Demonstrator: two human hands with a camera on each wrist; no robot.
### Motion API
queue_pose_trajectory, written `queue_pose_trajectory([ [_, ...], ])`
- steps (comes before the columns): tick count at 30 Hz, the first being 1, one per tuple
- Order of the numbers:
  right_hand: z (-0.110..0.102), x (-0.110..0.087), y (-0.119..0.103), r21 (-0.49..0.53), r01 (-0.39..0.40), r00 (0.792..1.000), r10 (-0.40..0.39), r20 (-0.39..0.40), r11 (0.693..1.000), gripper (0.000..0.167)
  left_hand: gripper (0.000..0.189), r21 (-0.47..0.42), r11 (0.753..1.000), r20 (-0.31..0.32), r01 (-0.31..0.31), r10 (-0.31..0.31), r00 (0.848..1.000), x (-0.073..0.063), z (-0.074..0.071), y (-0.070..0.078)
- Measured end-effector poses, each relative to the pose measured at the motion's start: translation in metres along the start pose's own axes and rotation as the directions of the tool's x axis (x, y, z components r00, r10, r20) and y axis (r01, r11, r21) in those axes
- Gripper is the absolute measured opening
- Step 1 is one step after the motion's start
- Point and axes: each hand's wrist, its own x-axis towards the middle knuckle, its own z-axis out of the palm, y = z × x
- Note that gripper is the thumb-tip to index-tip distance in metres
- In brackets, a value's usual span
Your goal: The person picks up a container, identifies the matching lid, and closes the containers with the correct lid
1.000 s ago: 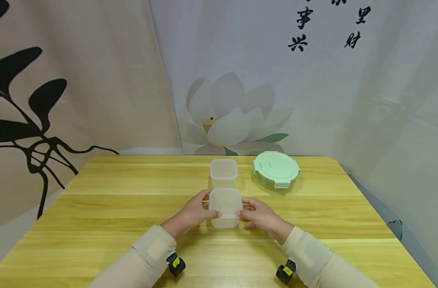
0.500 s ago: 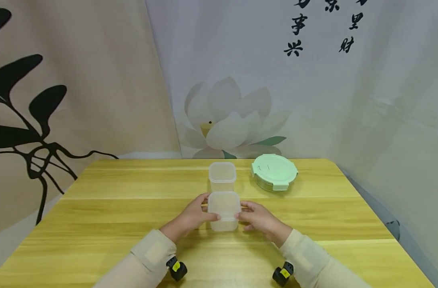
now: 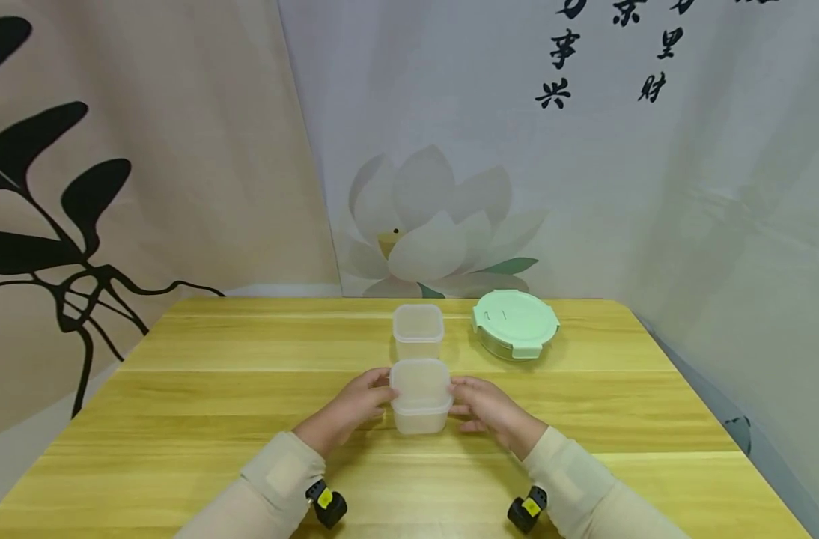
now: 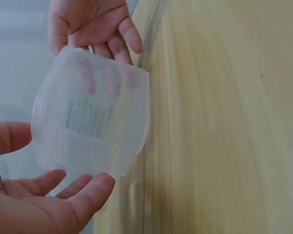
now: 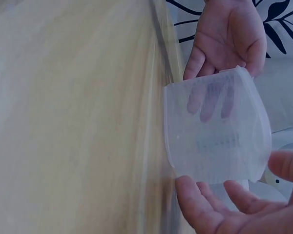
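A translucent plastic food container with a lid stands in the middle of the table. My left hand is at its left side, thumb at the lid's edge and relaxed fingers along the wall. On the other side, my right hand mirrors this with loosely spread fingers. Both wrist views show the container between the two hands, with fingertips close to its lower edge; firm contact is hard to tell. Directly behind stands a second, similar container.
A round glass food box with a mint-green clip lid sits at the back right of the wooden table. Behind the table's far edge hangs a printed cloth. Each wrist carries a small black camera.
The thumbs have shifted from the lid's front edge back to the container's sides. The container has stayed nearly in place; the head view has tilted slightly.
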Motion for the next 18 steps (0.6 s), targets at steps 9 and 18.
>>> queue_pose_trajectory([
  [9, 0.0021, 0.0039, -0.0024, 0.013, -0.026, 0.999, 0.026, -0.029, 1.000, 0.046, 0.045, -0.063, 0.998, 0.003, 0.013, -0.013, 1.000, -0.0008, -0.0021, -0.0031],
  [18, 0.0026, 0.0009, -0.0008, 0.039, -0.018, 1.000, 0.019, -0.020, 0.999, 0.048, 0.050, -0.132, 0.991, 0.015, 0.009, -0.007, 1.000, -0.0025, 0.0002, -0.0084],
])
